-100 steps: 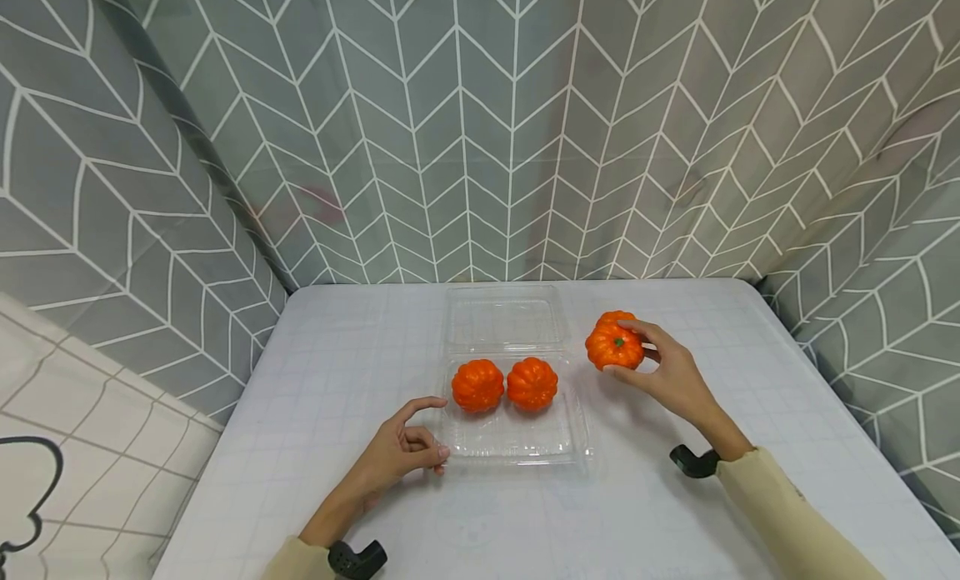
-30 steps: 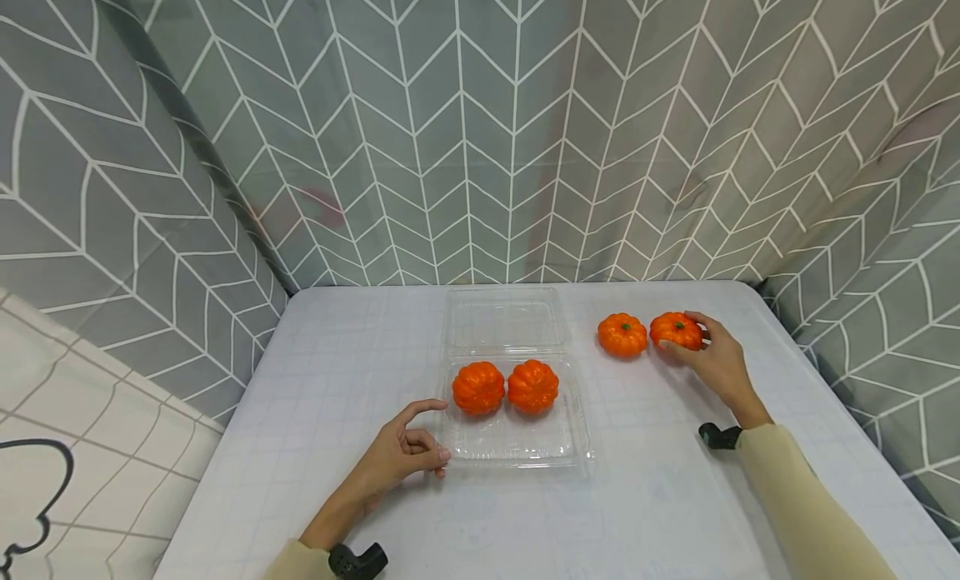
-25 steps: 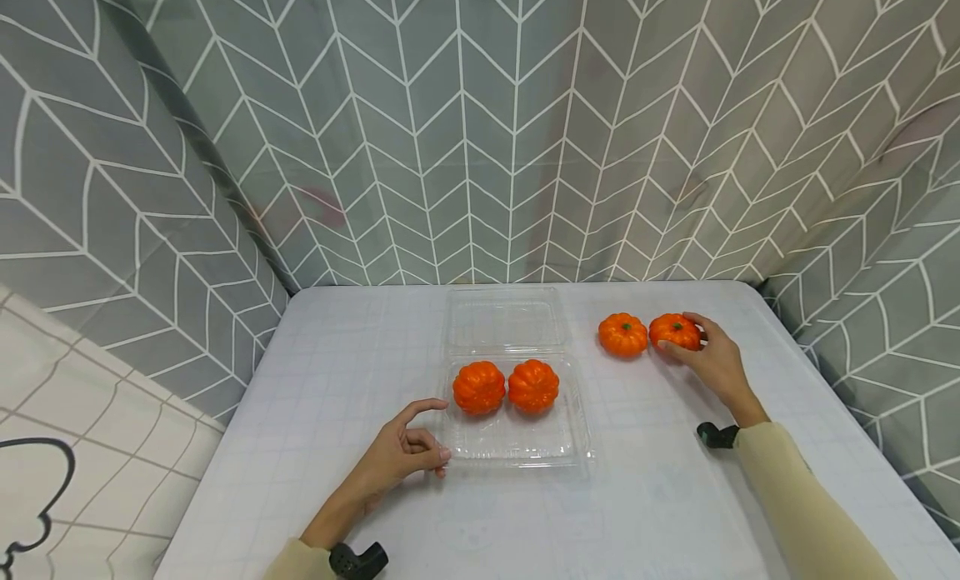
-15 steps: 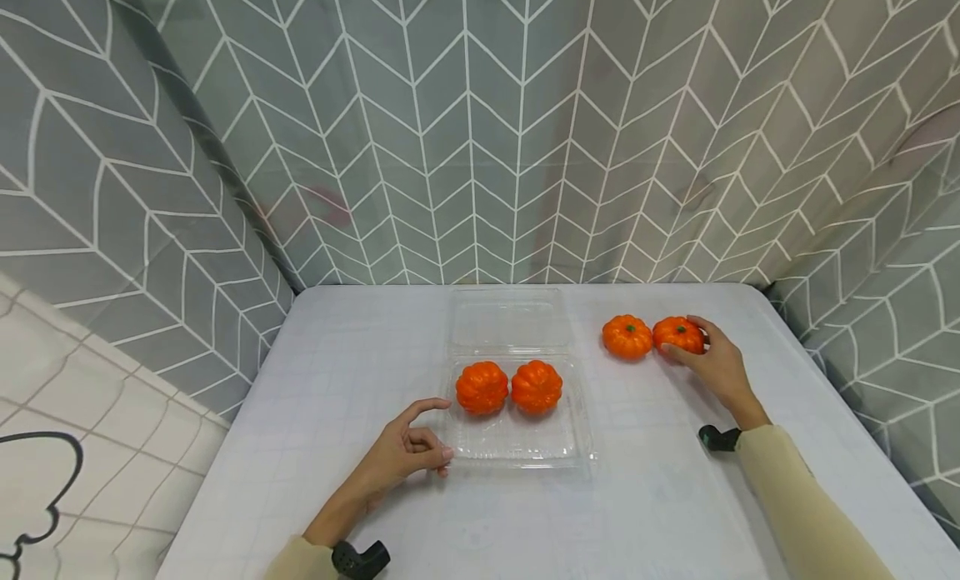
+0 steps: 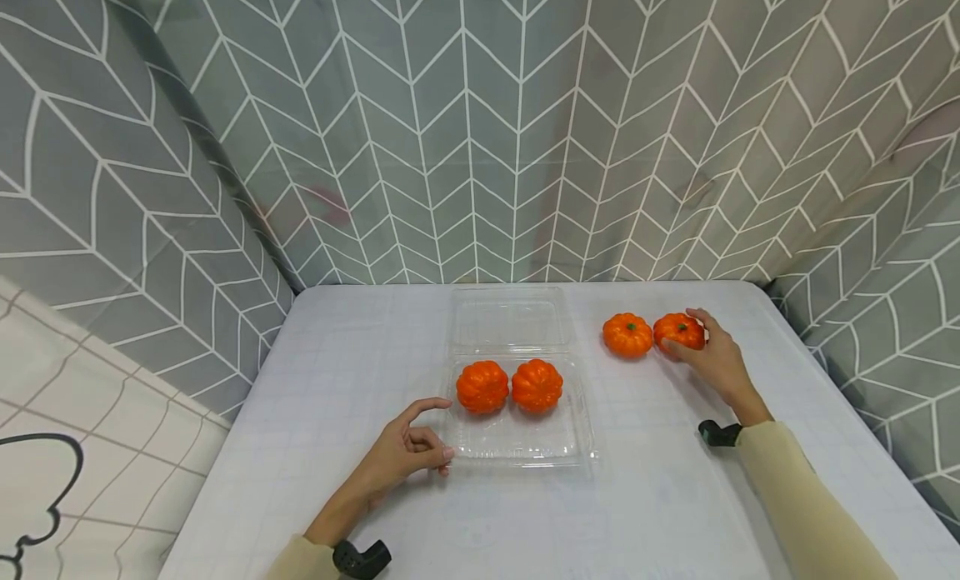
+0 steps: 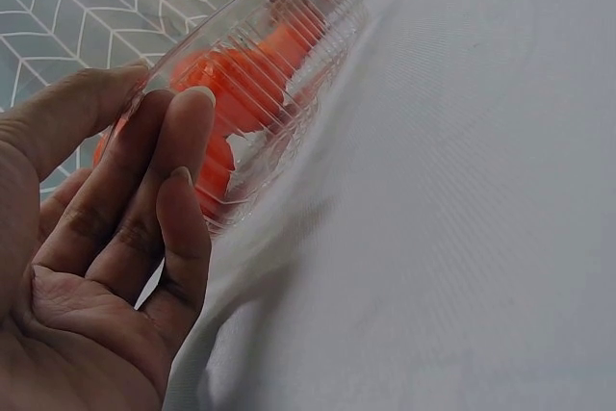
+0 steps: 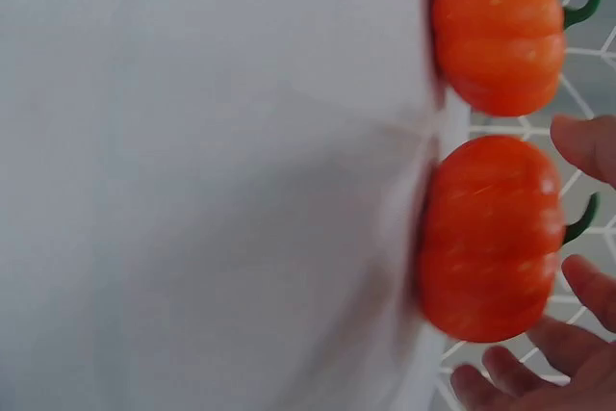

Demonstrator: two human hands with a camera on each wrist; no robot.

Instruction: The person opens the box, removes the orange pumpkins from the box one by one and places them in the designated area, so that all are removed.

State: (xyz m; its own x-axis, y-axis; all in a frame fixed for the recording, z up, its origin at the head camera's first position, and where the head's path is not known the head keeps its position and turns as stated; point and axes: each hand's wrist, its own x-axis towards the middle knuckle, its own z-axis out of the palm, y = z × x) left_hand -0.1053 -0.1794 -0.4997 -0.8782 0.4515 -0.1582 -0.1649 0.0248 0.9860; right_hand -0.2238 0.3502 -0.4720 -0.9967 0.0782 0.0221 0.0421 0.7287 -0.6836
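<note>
An open clear plastic clamshell container (image 5: 517, 442) lies on the table, its lid (image 5: 510, 320) folded back. Two orange toy pumpkins, one on the left (image 5: 482, 387) and one on the right (image 5: 537, 386), sit inside it. At the container's near-left edge my left hand (image 5: 401, 447) pinches the rim between thumb and fingers. Two more pumpkins with green stems stand on the table at the back right, side by side. My right hand (image 5: 716, 359) is around the outer one (image 7: 491, 238), thumb and fingers spread apart from it; the inner one (image 5: 627, 336) stands free.
The table (image 5: 315, 355) has a white cloth. Grey patterned curtains (image 5: 487, 147) rise behind it and at both sides. Each wrist wears a black device, one on the left (image 5: 362, 559) and one on the right (image 5: 720, 433).
Earlier my right hand held a pumpkin next to the container, overlapping another. Now the outer pumpkin stands farther right, with the hand around it. My left hand has stayed at the container's edge.
</note>
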